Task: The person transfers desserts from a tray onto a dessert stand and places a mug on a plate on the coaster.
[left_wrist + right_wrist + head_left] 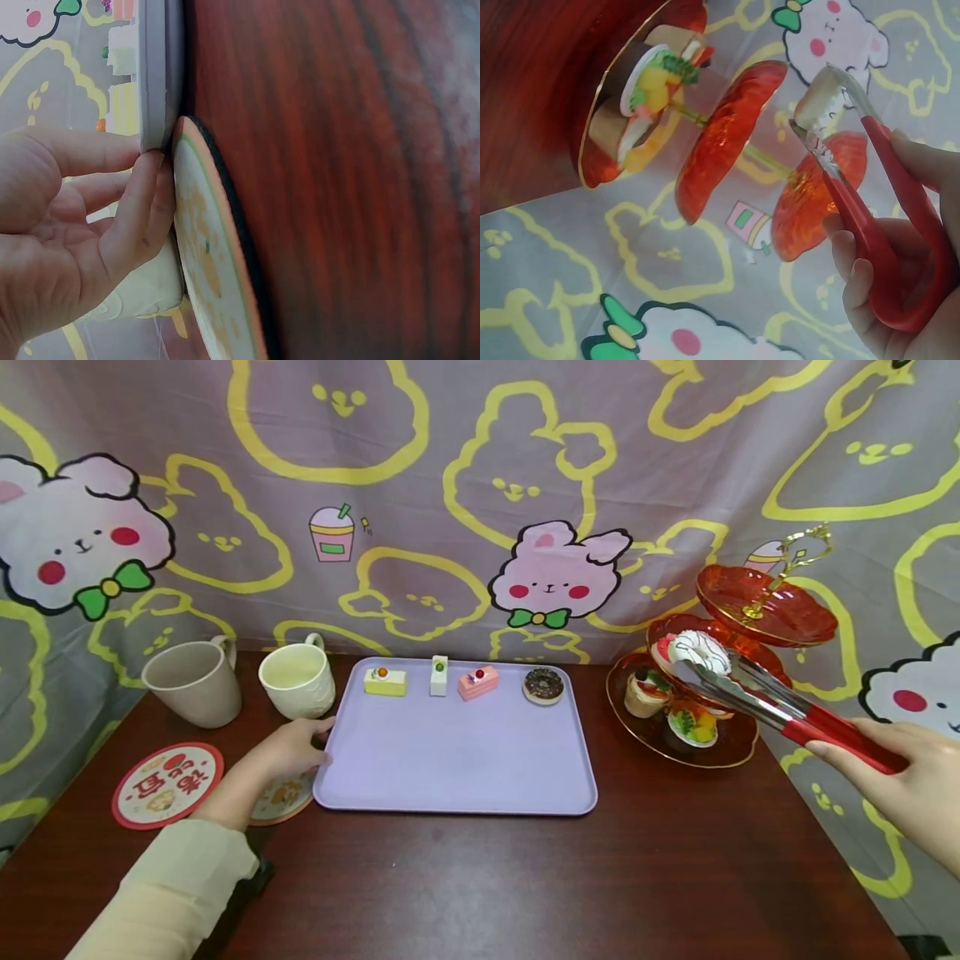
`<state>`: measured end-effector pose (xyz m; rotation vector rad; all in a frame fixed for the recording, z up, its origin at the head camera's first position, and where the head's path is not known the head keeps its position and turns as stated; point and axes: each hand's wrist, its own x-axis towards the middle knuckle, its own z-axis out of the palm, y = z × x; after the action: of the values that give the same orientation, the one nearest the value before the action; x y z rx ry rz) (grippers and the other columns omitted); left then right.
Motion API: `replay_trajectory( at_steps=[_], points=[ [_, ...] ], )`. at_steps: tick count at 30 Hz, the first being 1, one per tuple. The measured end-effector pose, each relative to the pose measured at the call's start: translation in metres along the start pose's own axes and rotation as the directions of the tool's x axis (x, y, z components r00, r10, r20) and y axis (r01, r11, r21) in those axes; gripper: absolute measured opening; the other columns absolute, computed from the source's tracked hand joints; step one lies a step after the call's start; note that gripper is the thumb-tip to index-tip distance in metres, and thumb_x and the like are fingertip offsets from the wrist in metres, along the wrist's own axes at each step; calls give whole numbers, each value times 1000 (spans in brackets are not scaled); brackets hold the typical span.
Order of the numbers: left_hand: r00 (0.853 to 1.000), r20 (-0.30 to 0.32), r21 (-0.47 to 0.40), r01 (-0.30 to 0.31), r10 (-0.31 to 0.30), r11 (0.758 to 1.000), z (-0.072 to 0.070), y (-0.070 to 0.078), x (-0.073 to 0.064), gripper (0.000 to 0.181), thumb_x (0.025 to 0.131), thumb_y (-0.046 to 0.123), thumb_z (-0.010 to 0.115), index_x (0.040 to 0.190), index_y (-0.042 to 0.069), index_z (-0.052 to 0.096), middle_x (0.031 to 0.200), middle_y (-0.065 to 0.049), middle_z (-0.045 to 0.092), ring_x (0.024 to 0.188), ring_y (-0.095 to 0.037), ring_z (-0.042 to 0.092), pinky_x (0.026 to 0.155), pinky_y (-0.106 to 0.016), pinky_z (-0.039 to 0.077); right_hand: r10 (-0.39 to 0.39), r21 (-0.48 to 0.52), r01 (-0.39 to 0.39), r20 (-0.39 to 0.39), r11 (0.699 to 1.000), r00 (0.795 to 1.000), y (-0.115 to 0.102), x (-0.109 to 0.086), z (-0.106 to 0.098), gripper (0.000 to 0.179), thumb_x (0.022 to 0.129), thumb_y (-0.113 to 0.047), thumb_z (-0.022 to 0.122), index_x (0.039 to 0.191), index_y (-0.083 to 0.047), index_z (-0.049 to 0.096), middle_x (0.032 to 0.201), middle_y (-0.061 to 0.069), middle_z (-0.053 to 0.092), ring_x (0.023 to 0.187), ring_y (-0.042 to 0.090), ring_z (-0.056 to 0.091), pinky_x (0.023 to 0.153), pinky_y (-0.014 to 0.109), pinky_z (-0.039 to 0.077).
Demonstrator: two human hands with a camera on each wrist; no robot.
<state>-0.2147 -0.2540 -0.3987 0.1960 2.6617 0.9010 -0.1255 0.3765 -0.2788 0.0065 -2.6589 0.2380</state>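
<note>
My left hand [295, 749] pinches the left edge of the lilac tray [457, 768], thumb on one side of the rim and fingers on the other in the left wrist view. A yellow cake slice [386, 682], a white one [438, 678], a pink one [478, 683] and a chocolate doughnut [543, 686] stand along the tray's back. My right hand [918, 777] grips red-handled tongs [843, 742]. Between the tong tips is a white-iced doughnut [816, 101], held off the plates of the red tiered stand [727, 142].
Small tarts, among them a fruit tart [693, 727], sit on the stand's bottom plate [720, 756]. A grey mug [197, 685] and a cream cup [298, 681] stand left of the tray. Two round coasters lie in front, a red-rimmed one [168, 785] and one [283, 802] partly under my left arm.
</note>
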Motion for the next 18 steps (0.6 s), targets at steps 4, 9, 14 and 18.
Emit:
replay_trajectory(
  at_steps=[4,9,14,18],
  points=[
    [1000,-3,-3,-5,5,1000,-1,1,-1,72,83,-2,67,146,-20,36,106,-27,63,71,-22,60,65,-34,51,18,-3,-18,2,1000,1000,9,1,3,79,86,-54,77,108,20,63,88,37,56,62,37,49,42,26,34],
    [1000,-6,-8,-11,11,1000,0,1,-1,72,83,-2,67,146,-20,36,106,-27,63,69,-21,60,64,-33,50,52,3,-52,3,999,999,20,0,4,81,87,-53,76,111,23,61,91,40,56,65,40,50,42,26,33],
    [1000,-8,-7,-7,7,1000,-1,1,-2,72,83,-3,67,145,-20,36,106,-27,63,71,-22,60,64,-33,51,75,0,-75,1,997,997,31,0,6,86,88,-54,75,115,26,59,94,43,55,68,43,50,43,24,33],
    [1000,-8,-12,-3,3,1000,-1,1,-2,72,83,-2,67,146,-20,37,106,-27,63,71,-22,60,64,-34,51,85,-6,-85,-20,996,996,39,0,8,90,88,-58,73,114,27,59,96,45,55,69,45,51,43,20,32]
  ],
)
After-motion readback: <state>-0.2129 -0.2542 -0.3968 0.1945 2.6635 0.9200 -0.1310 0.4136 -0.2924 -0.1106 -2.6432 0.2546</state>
